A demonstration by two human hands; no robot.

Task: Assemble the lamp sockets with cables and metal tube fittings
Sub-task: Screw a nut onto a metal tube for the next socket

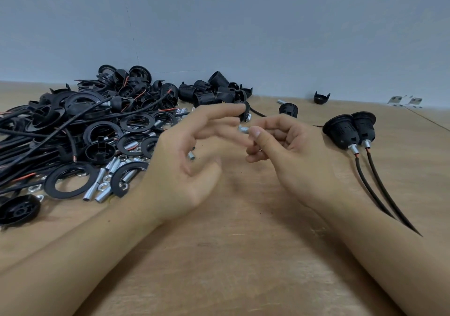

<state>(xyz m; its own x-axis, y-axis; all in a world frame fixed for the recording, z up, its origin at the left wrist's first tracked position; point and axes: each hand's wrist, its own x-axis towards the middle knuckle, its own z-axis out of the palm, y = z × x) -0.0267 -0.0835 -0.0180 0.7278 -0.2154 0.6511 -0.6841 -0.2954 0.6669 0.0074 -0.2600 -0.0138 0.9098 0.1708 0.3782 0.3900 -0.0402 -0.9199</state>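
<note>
Above the desk (243,254), my right hand (287,150) pinches a small metal tube fitting (242,129); my left hand (192,154) hovers loose-fingered, holding nothing, beside it.

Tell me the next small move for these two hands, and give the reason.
Probably bring the left hand to the metal fitting and take hold of its free end. The right hand pinches that fitting between thumb and fingers, while the left hand's fingers are spread just beside it and hold nothing. Two finished sockets lie to the right; loose parts are piled on the left.
</note>
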